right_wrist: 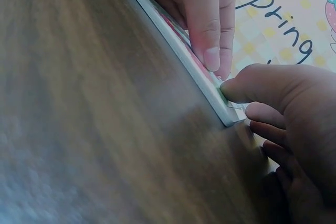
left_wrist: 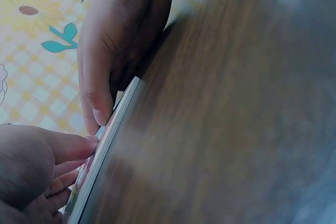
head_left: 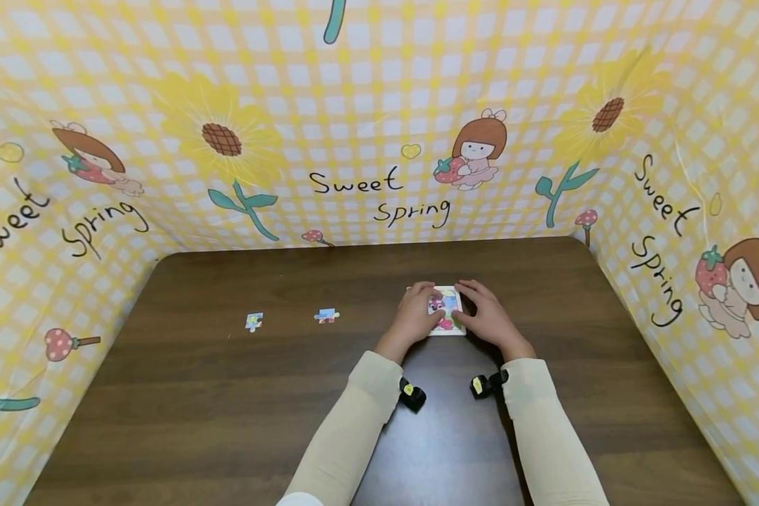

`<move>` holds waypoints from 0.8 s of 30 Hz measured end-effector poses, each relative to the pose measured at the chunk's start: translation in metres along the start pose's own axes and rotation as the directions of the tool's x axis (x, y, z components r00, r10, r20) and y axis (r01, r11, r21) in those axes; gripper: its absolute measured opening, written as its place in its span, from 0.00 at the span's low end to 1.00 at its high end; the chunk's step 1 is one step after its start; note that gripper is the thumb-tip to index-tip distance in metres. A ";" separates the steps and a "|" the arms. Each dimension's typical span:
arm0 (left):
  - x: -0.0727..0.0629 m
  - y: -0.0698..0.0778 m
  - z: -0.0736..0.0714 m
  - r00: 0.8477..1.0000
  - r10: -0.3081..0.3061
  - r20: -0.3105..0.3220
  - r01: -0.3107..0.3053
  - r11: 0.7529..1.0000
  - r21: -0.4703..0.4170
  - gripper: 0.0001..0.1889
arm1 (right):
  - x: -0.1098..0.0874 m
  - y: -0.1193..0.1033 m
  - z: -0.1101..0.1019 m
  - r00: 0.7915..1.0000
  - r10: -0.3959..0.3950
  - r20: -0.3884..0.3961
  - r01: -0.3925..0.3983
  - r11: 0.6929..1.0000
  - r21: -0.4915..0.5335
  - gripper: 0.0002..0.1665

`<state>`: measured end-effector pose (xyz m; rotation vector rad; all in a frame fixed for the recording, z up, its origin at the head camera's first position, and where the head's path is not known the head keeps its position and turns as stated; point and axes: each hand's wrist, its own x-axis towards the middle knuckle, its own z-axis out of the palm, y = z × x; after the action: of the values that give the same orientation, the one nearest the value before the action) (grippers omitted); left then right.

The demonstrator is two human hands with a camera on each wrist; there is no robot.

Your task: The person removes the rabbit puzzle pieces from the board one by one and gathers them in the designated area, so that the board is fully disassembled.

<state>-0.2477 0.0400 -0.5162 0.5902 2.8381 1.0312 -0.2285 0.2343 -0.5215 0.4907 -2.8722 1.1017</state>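
Observation:
A small jigsaw puzzle [head_left: 448, 303] in a white frame lies on the table, showing a pink, blue and green cartoon picture. Both hands hold it from either side. My left hand [head_left: 413, 315] covers the puzzle's left part, its thumb on the picture and its fingers toward the far left edge. At the right edge, my right hand [head_left: 488, 316] has its thumb on the picture's lower right and its fingers bent along the side. In the right wrist view, the frame's thick white edge [right_wrist: 181, 59] shows below the thumbs. The two thumb tips are close together, and the hands hide much of the picture.
Two loose puzzle pieces lie left of the hands: a blue and yellow piece [head_left: 254, 322] farther out and a mostly blue piece [head_left: 326, 315] nearer. The brown wooden table [head_left: 196, 393] is bordered by a yellow checked cloth [head_left: 367, 140] at the back and sides.

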 end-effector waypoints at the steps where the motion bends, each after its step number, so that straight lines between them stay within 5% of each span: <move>1: 0.000 0.000 0.000 1.000 0.001 0.000 -0.001 1.000 -0.003 0.16 | 0.000 0.000 0.000 1.000 -0.002 -0.002 0.002 1.000 -0.003 0.37; 24: 0.002 0.001 0.001 0.997 0.046 -0.058 -0.045 0.999 0.007 0.11 | 0.000 -0.002 -0.001 1.000 0.000 -0.003 0.000 1.000 0.006 0.37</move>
<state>-0.2490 0.0420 -0.5157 0.6382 2.8921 1.0648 -0.2277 0.2336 -0.5193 0.4890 -2.8673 1.1097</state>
